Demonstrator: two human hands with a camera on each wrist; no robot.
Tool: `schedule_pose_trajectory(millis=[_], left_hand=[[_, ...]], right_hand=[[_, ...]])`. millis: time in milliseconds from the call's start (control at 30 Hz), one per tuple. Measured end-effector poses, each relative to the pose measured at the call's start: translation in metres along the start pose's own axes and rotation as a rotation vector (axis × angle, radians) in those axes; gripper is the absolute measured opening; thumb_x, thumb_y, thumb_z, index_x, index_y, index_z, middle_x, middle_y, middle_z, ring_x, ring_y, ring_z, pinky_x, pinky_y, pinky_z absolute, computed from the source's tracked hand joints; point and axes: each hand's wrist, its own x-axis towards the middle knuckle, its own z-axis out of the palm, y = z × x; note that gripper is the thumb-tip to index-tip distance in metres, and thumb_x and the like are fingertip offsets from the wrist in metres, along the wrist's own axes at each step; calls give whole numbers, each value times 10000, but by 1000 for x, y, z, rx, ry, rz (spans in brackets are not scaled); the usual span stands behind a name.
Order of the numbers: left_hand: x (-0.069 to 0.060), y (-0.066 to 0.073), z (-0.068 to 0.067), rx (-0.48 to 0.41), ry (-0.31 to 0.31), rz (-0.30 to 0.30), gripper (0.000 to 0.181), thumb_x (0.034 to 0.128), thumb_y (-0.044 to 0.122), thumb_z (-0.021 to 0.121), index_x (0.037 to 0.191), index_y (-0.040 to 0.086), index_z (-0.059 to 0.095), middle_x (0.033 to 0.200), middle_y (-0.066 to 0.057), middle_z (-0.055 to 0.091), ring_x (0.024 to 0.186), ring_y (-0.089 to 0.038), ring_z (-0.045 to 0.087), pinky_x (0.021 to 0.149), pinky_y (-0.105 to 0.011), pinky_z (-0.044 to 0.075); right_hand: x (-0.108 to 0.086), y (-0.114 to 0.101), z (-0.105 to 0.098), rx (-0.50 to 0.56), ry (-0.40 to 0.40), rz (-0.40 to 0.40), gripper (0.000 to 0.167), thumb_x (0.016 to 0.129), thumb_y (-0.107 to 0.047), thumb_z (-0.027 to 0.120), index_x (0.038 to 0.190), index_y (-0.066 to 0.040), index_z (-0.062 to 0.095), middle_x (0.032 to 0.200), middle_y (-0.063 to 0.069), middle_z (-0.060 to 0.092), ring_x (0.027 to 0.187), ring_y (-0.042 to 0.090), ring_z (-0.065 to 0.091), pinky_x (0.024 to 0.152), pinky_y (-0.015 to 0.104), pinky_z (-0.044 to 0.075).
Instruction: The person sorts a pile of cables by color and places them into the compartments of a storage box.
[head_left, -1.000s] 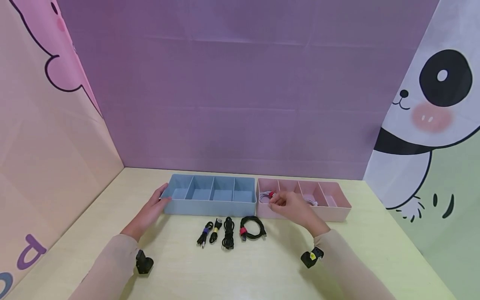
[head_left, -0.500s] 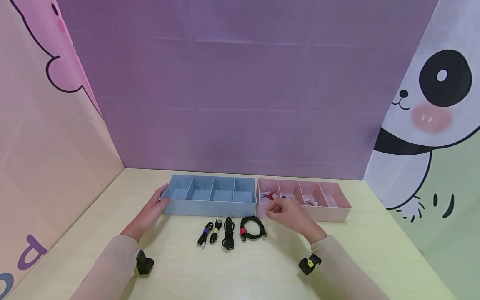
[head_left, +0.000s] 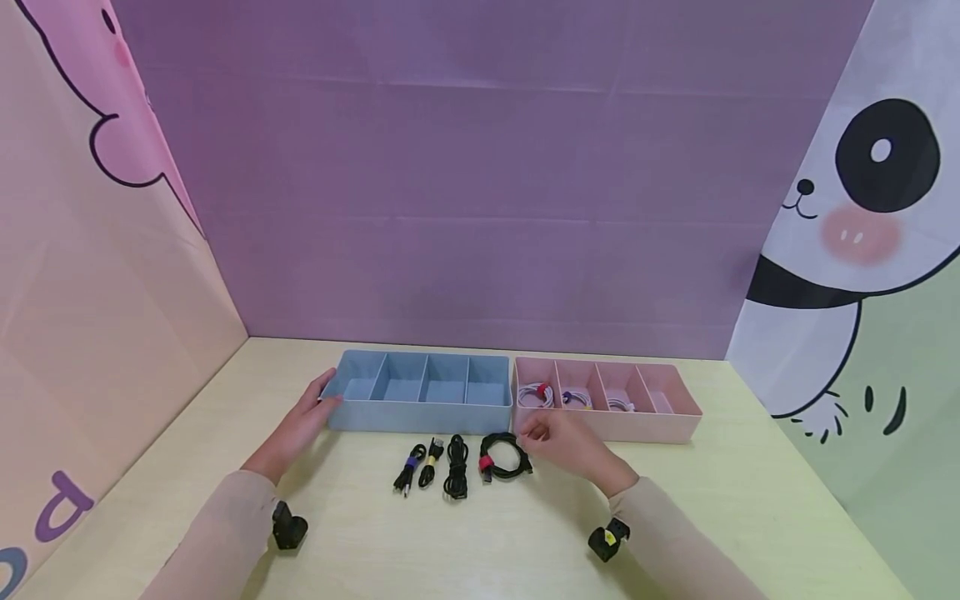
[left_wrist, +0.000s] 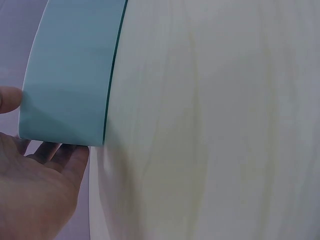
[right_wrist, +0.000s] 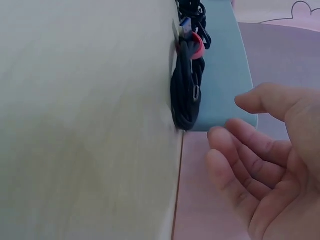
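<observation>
My left hand (head_left: 303, 414) grips the blue box (head_left: 423, 417), perhaps steadying it; my right hand (head_left: 568, 446) hovers, fingers (right_wrist: 221, 144) parted, by the red-tied cable (head_left: 507, 474).

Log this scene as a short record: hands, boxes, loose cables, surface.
left hand: touching the left end of the blue box
right hand: holding nothing, near the red-tied black cable
blue box: four compartments, left of the pink box
pink box: four compartments, pale cables in the three leftmost
loose cables: four, all black; left to right, purple-tied, yellow-tied, tie unclear, red-tied
surface: pale table
</observation>
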Motion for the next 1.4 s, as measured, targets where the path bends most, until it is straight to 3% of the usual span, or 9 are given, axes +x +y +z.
schedule_pose_trajectory(millis=[167, 533, 833, 1067, 1400], left_hand=[[1, -1, 0, 6, -2, -2, 717, 1084, 355, 384, 1613, 88, -18, 1657, -209, -41, 1494, -450, -25, 1153, -667, 60], [1, 0, -1, 14, -2, -17, 723, 1079, 396, 380, 1619, 117, -12, 1660, -200, -35, 1492, -461, 9, 1157, -662, 70], [3, -2, -1, 26, -6, -19, 721, 1083, 381, 374, 1616, 102, -24, 1656, -213, -40, 1490, -466, 1, 1156, -662, 76], [1, 0, -1, 14, 0, -9, 706, 1083, 350, 383, 1615, 91, -3, 1651, -230, -21, 1488, -473, 19, 1160, -654, 79], [3, -1, -2, 18, -3, -9, 706, 1085, 346, 384, 1613, 81, -3, 1651, -233, -17, 1489, -472, 16, 1160, -654, 80]], right_hand=[[2, -2, 5, -12, -23, -12, 171, 893, -148, 729, 1007, -21, 736, 916, -4, 711, 841, 144, 665, 760, 306, 555], [3, -8, 11, -151, -69, -70, 251, 875, -127, 769, 1063, 35, 731, 1011, 111, 720, 895, 216, 674, 807, 391, 565], [4, -11, 13, -157, -99, -22, 234, 838, -91, 803, 1035, 11, 727, 990, 64, 689, 885, 178, 642, 805, 369, 559], [5, -9, 15, -166, -83, -64, 108, 835, -95, 810, 861, -67, 710, 830, -26, 662, 744, 97, 620, 694, 263, 537], [6, -13, 16, -154, -77, -64, 128, 815, -69, 810, 794, -85, 685, 753, -70, 618, 684, 58, 554, 633, 234, 491]])
